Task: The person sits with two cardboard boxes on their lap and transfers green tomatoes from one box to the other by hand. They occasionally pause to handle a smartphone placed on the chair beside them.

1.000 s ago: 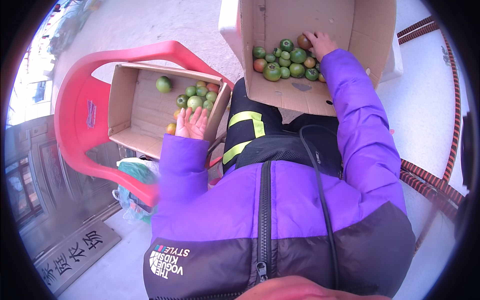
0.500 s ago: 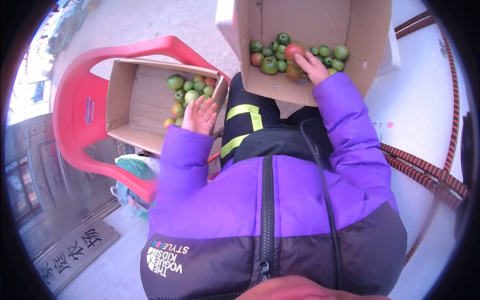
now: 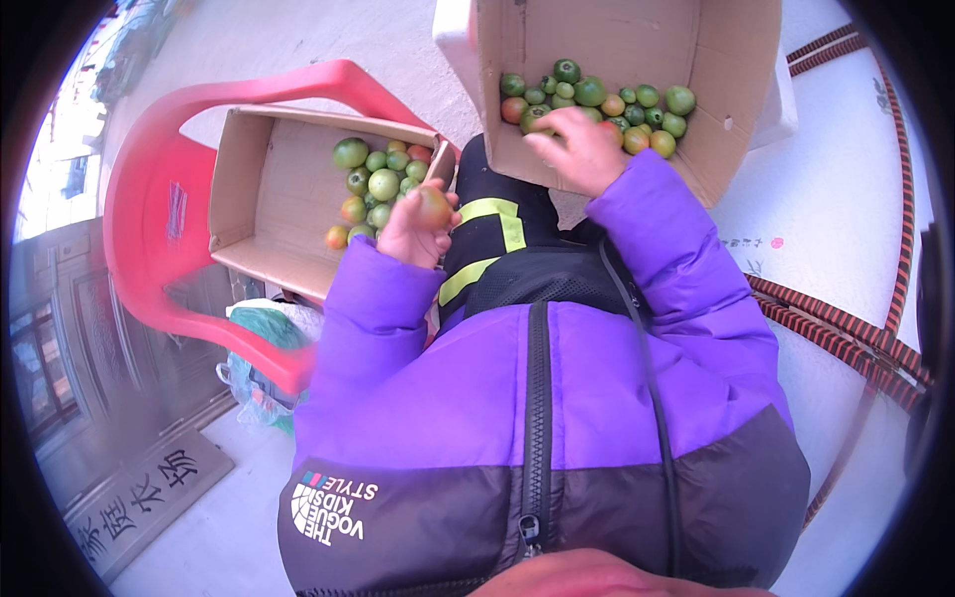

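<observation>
In my left hand [image 3: 410, 231] is a reddish-orange tomato [image 3: 434, 209], with the fingers curled round it. The hand is at the near right side of the left cardboard box [image 3: 288, 189], where several green and orange tomatoes [image 3: 383, 183] lie. My right hand [image 3: 582, 151] is inside the near edge of the right cardboard box [image 3: 597, 30], its fingers stretched leftward over the tomatoes. Beside its fingertips is a green tomato [image 3: 534, 118]; whether they touch cannot be made out. More green and orange tomatoes [image 3: 647, 97] lie to the right, and a red one is partly hidden behind the hand.
The left box rests on a red plastic chair [image 3: 149, 199] with curved arms. Under the right box shows a white block-like support [image 3: 786, 109]. Plastic bags [image 3: 269, 333] are below the chair. Striped brown-and-black bars [image 3: 836, 328] edge the right side.
My left hand, empty with fingers spread before, now holds a reddish-orange tomato. My right hand has come off the red tomato and shifted left and nearer me within the right box.
</observation>
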Available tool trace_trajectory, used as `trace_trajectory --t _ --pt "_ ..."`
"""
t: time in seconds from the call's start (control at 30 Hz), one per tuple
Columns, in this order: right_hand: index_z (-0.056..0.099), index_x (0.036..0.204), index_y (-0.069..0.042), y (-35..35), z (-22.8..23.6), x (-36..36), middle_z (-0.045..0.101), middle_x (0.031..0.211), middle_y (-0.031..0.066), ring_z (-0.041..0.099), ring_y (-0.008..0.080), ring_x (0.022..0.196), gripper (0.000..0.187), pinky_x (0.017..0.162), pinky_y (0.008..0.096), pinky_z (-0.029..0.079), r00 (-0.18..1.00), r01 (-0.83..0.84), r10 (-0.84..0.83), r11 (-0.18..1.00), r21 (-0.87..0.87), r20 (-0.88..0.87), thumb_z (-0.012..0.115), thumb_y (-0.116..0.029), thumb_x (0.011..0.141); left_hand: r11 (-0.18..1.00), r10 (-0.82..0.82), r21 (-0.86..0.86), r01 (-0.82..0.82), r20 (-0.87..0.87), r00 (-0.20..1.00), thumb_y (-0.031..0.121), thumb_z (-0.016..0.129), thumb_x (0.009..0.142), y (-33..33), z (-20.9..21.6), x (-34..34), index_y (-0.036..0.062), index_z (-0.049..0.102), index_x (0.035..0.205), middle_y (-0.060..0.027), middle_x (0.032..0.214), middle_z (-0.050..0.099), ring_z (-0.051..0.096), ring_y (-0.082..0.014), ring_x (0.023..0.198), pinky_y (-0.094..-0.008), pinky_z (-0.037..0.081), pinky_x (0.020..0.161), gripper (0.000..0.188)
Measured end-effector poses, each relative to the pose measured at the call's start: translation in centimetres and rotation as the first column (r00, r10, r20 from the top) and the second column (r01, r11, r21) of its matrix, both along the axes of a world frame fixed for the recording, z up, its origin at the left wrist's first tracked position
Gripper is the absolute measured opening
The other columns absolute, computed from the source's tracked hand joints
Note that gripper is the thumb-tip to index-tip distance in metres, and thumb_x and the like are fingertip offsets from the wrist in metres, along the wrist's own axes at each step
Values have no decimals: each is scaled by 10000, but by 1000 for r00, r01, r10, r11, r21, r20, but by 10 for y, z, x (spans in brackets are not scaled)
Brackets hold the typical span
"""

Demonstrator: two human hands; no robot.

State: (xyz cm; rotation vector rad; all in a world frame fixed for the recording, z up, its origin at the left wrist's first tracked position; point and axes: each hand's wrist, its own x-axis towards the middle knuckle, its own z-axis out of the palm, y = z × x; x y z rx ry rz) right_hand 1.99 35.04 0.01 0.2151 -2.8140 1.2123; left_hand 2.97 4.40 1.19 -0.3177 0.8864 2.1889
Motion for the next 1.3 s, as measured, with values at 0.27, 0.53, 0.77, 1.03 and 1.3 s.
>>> trace_trajectory --t 0.27,0.53,0.77,1.03,1.3 --pt "529 1269 -117 57 -60 -15 589 1184 150 580 354 1099 555 912 472 479 899 87 -354 719 690 256 716 -338 796 764 622 -262 -590 56 781 406 588 933 -58 -10 -41 -45 338 1348 -236 1388 371 552 -433 1144 -425 568 917 662" --pt "534 1249 -90 62 -66 -15 601 1175 157 592 354 1085 540 901 459 487 919 122 -330 758 640 216 729 -299 791 790 583 -250 -560 24 812 400 570 948 -56 -15 -39 45 256 1424 -220 1406 382 570 -367 1145 -421 547 909 671" --pt "512 1277 -11 5 1 6 606 1163 207 623 308 1045 585 894 377 494 973 226 -208 944 -239 99 695 -369 851 958 223 -176 -226 -33 974 440 426 1001 -16 2 -21 57 399 1396 -182 1361 488 524 -322 1238 -397 545 896 551" --pt "546 1274 -47 -31 29 24 615 1156 179 657 297 944 473 822 389 517 990 -118 106 982 -148 -87 627 -333 906 971 -191 -171 169 -122 974 302 587 939 12 20 9 137 396 1402 -120 1291 516 583 -261 1117 -248 547 651 527" --pt "558 1225 -106 84 -52 1 567 1195 170 545 368 1122 511 911 483 488 829 189 -500 673 716 251 734 -318 795 839 469 -343 -422 64 881 258 653 906 -67 -5 -32 89 467 1296 -132 1256 514 592 -301 1065 -318 578 739 464"
